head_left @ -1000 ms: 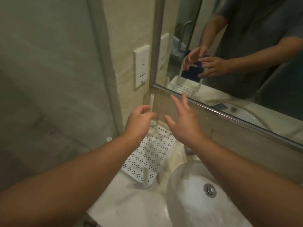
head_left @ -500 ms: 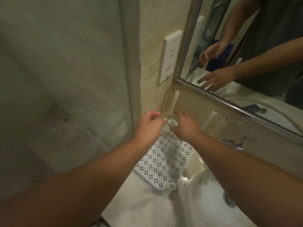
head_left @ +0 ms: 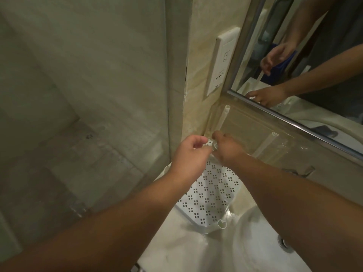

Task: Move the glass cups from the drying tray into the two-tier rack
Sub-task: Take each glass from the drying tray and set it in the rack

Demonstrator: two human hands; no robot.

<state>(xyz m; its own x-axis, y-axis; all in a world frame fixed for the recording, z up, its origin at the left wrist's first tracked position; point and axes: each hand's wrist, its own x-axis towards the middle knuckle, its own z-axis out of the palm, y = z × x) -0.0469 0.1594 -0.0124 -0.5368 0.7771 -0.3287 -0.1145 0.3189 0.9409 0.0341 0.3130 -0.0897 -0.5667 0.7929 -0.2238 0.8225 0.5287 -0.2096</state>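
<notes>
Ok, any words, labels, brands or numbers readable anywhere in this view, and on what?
No readable text anywhere.
Wall socket panel: only faint marks beside its openings, too blurred to read.
Perforated white tray: a pattern of holes, no lettering.
Glass cup between the hands: no visible print.

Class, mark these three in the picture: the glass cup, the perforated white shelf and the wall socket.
glass cup (head_left: 214, 146), head view, on its clear rim between both hands.
perforated white shelf (head_left: 208, 201), head view, on its bare patterned middle.
wall socket (head_left: 223, 61), head view, on its white faceplate.
</notes>
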